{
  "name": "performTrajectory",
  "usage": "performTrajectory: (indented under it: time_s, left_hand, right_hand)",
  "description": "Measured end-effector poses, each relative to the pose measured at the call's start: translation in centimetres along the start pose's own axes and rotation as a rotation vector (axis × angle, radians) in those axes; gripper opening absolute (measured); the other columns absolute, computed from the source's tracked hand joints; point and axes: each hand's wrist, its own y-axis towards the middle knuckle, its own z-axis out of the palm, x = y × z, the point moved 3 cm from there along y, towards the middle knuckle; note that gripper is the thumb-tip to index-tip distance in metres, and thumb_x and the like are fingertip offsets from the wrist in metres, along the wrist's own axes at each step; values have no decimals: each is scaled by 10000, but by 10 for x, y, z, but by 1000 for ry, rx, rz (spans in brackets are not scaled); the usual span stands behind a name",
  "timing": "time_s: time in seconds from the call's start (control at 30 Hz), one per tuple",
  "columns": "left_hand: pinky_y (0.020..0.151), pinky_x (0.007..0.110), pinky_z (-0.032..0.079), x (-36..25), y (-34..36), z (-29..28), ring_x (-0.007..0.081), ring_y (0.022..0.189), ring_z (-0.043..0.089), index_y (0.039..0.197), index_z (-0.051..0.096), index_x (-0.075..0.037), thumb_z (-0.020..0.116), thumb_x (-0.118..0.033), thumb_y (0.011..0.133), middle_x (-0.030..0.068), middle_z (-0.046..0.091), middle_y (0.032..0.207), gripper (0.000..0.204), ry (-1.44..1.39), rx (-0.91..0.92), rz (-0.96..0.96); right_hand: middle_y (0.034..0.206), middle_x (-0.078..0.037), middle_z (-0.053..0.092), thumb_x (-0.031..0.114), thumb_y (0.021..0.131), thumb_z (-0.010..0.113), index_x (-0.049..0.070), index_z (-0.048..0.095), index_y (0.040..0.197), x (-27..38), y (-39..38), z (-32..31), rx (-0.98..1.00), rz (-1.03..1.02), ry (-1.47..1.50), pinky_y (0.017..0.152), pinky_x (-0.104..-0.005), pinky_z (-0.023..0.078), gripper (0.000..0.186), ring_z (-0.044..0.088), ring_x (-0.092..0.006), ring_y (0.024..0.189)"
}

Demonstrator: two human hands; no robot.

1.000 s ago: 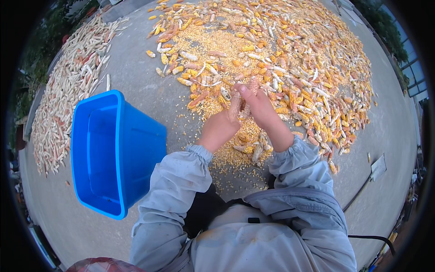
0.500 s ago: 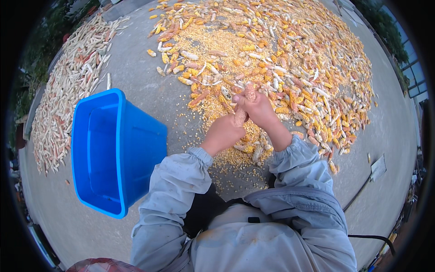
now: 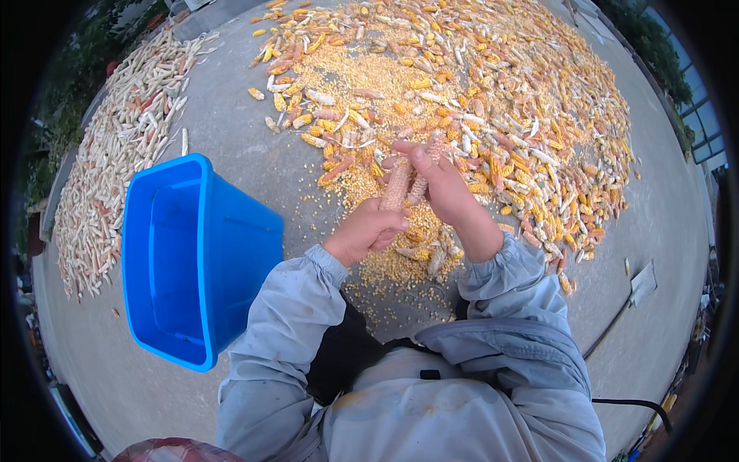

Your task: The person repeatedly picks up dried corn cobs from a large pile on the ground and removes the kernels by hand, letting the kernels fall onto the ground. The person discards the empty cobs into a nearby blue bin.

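Observation:
My left hand [image 3: 363, 231] is closed round the lower end of a pinkish corn cob [image 3: 396, 185], which points up and away from me. Just right of it, my right hand [image 3: 449, 192] grips a second corn cob [image 3: 436, 143], thumb and fingers across it; part of that cob is hidden by the hand. Both cobs look largely bare of kernels. The two cobs lie side by side, very close; whether they touch I cannot tell. Below the hands, loose yellow kernels [image 3: 392, 269] cover the ground along with a few cobs.
A wide heap of yellow corn ears [image 3: 531, 146] spreads ahead and to the right. On my left stands a blue plastic tub [image 3: 246, 231], its opening turned toward the left. Farther left lies a pile of pale cobs [image 3: 100, 185]. A long-handled shovel [image 3: 642, 285] rests at right.
My hands have drawn apart slightly. The left has moved a little left and down, exposing more of its cob, and the right cob has shifted slightly right and up.

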Motion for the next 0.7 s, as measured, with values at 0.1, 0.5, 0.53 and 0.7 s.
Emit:
performTrajectory:
  time_s: [0.1, 0.5, 0.53, 0.7]
  left_hand:
    - [360, 233, 201, 11, 2, 6, 65, 362, 290, 752, 445, -75, 565, -94, 766, -36, 328, 484, 122, 59, -20, -19]
    - [391, 275, 329, 4, -9, 6, 152, 401, 425, 782, 519, -31, 594, -155, 760, 33, 455, 520, 147, 171, -20, 36]
    - [408, 288, 366, 4, -7, 3, 174, 421, 467, 795, 539, -16, 597, -159, 752, 54, 489, 536, 160, 271, -65, 45]
    - [604, 348, 470, -4, -7, 2, 240, 645, 609, 896, 594, -3, 600, -164, 720, 127, 604, 690, 238, 966, -414, 290]
  right_hand:
    - [932, -66, 619, 282, 900, 574, 24, 485, 1209, -4, -8, 15, -30, -50, -358, 657, -261, 486, 412, 598, -131, 804]
    - [842, -40, 584, 354, 912, 528, 26, 573, 1137, 15, -3, -4, -68, -112, -316, 660, -239, 435, 401, 543, -100, 773]
    - [836, -36, 583, 351, 904, 545, 25, 576, 1131, 12, -4, -5, -40, -69, -338, 645, -232, 431, 398, 534, -94, 747]
    - [801, -11, 575, 254, 856, 635, 20, 590, 1066, 4, -8, 6, 0, 4, -359, 546, -204, 399, 318, 488, -73, 615]
